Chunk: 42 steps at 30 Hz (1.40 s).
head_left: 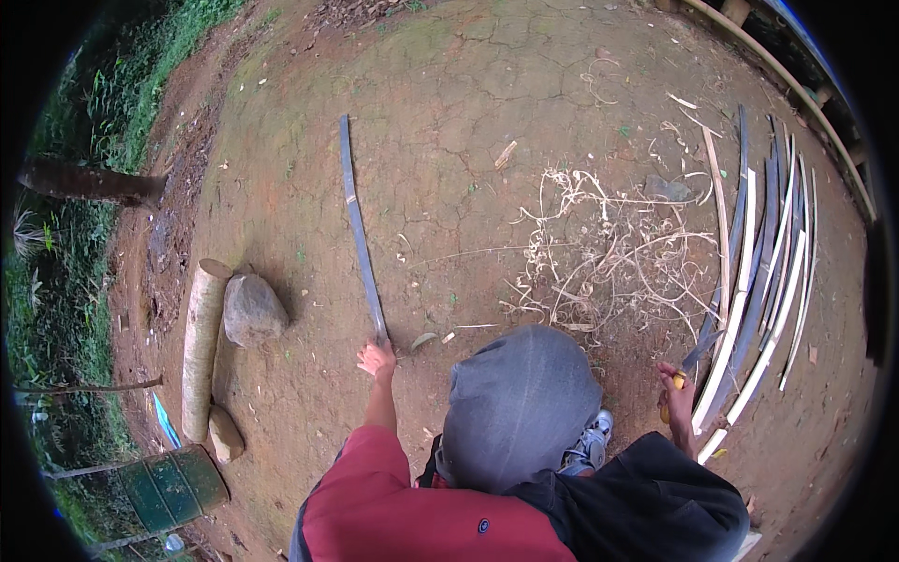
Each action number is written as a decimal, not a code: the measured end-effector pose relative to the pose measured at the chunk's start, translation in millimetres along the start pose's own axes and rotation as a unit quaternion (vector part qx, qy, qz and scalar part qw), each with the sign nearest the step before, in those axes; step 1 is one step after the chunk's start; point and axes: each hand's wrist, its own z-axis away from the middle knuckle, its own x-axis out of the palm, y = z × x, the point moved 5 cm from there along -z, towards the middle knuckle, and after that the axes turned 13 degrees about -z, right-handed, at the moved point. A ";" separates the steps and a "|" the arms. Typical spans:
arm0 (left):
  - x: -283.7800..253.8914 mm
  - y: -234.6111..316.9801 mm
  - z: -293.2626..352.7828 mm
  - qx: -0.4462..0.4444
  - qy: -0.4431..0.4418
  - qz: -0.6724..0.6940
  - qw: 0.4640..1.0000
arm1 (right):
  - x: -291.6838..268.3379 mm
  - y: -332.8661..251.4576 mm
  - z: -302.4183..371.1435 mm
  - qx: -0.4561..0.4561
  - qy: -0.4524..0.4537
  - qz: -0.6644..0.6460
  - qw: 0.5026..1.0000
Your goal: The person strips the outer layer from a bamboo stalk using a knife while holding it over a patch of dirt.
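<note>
strip (357, 217), long and dark with a pale mark partway along, runs forward from the left hand (376, 358), fingers closed about its near end. whether the far end touches ground: cannot tell. right hand (678, 401) wrapped round the yellow handle of a knife (700, 350), blade angled forward and outward, near several pale and dark lengths (750, 225) on the earth at right. curled shavings (613, 251) scattered between. log (200, 361) at left, grey stone (254, 311) just beside it.
</note>
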 end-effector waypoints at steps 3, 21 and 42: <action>5.0 -6.6 11.1 -0.012 -0.014 0.052 0.998 | -2.3 -4.0 6.1 -0.011 0.009 -0.008 1.000; -0.1 52.8 40.0 0.078 0.092 0.045 0.992 | -213.9 32.0 -11.4 -0.147 0.430 0.185 0.872; -40.2 148.3 78.8 0.230 0.039 0.108 0.966 | -166.7 -38.3 -117.0 -0.149 0.240 0.532 0.799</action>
